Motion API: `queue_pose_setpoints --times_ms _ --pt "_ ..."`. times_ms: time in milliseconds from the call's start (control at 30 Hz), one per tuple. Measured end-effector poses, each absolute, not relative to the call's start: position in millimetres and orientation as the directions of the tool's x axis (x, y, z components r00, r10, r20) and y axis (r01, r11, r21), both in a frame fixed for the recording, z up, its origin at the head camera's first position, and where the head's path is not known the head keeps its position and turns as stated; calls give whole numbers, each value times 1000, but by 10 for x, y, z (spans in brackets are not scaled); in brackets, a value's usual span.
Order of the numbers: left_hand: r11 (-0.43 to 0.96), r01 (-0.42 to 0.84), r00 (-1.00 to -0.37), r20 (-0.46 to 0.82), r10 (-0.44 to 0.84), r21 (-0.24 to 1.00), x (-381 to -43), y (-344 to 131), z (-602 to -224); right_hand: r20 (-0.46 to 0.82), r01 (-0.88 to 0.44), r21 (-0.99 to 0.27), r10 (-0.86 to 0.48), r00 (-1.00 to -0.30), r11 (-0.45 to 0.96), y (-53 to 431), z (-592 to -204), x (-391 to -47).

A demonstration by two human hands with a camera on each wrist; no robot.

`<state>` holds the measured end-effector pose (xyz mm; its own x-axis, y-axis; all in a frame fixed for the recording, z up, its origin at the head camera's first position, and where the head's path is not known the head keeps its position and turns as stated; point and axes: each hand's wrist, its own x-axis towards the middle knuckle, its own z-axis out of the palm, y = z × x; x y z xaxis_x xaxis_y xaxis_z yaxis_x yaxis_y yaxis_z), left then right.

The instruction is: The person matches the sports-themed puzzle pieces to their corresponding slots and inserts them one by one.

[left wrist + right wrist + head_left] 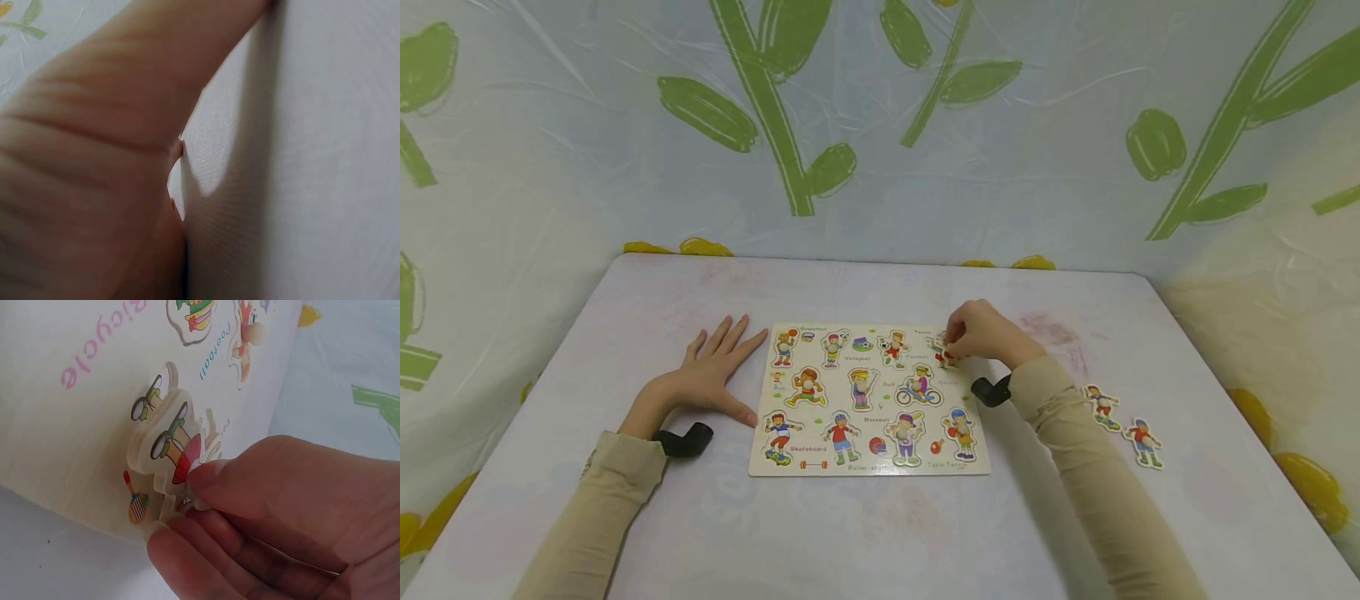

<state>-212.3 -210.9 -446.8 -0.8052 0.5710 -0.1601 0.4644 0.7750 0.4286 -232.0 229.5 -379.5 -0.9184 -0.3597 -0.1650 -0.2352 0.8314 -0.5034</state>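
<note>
- Right hand [981,333] pinches the tennis piece [167,445] by its peg, tilted over its slot on the puzzle board [820,467] (far-right corner).
- Left hand [711,375] lies flat and open beside the board.
- Best to level the piece first, I judge.

Head view: above and behind the table [625,533], facing forward and down; puzzle board [868,467] at frame centre, both forearms entering from the bottom.

Left wrist view: very close, low over the tabletop; left hand [94,156] fills the left half.

Right wrist view: close, low, oblique across the board; right hand [275,519] lower right, pinching a piece [165,447]. Shared with head view: the board's upper right corner.
</note>
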Motion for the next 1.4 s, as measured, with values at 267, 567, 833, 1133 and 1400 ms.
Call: queue_pose_setpoints --times_ms 267,567,833,1133,1400 --pt "776 466 -807 -157 570 425 -2127 -2100 -4483 -169 -230 -503 -356 -919 833 2253 -3869 -2373" --pt "773 466 -807 -152 571 431 -2115 -2107 -4472 -192 -229 -506 -367 -910 832 2226 -3868 -2411" --pt "777 464 -806 -162 570 425 -2122 -2110 -4487 -216 -225 -489 -367 -904 843 2193 -3867 -2415" --pt "771 466 -804 -155 573 434 -2114 -2087 -4456 -266 -187 -459 -335 -904 869 2152 -3844 -2393" --pt "762 466 -801 -151 579 450 -2108 -2111 -4455 -242 -184 -473 -328 -913 862 2151 -3841 -2349"
